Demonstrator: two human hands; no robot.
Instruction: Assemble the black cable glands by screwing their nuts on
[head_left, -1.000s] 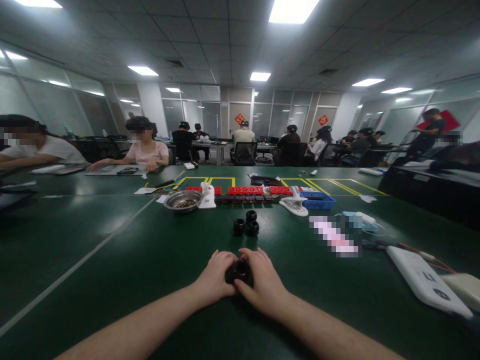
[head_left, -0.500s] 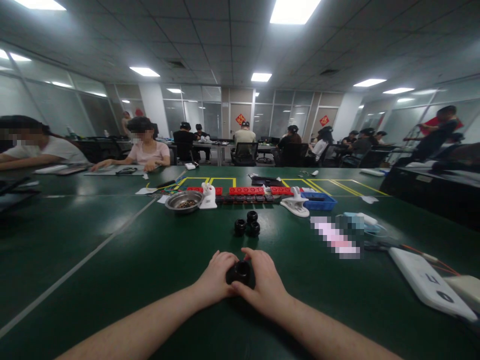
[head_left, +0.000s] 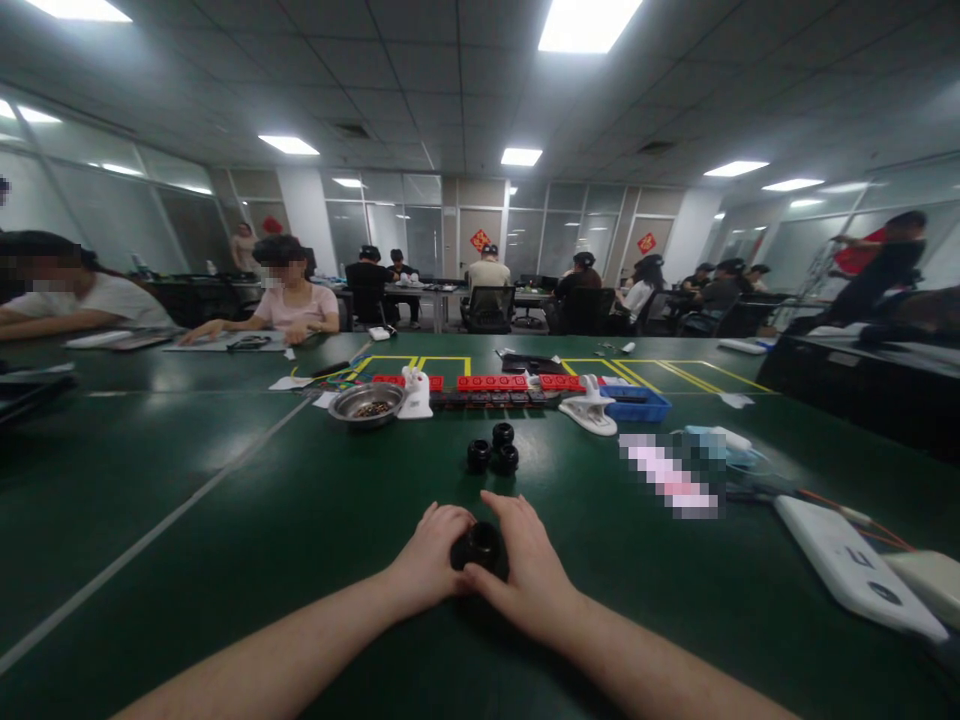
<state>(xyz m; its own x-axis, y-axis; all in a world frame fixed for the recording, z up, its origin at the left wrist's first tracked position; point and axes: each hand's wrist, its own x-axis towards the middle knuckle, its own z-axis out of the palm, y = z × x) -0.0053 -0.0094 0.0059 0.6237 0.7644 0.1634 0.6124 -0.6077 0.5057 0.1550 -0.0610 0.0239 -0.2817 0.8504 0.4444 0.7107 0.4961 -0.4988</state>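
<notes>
Both of my hands rest on the green table [head_left: 225,540] and close around one small black ring-shaped part [head_left: 478,545] between them. My left hand [head_left: 431,555] grips its left side, my right hand [head_left: 529,570] wraps its right side with the thumb under it. Three similar black parts [head_left: 493,452] lie in a cluster a little farther out, straight ahead of my hands.
Beyond the cluster are a metal bowl [head_left: 367,403], a row of red and black blocks [head_left: 491,390], white clamps [head_left: 591,408] and a blue tray [head_left: 637,404]. White devices [head_left: 851,565] with cables lie at the right. Other people sit at the far tables.
My hands and the black part stay in nearly the same place; the fingers have shifted only slightly. A person at the far right has moved.
</notes>
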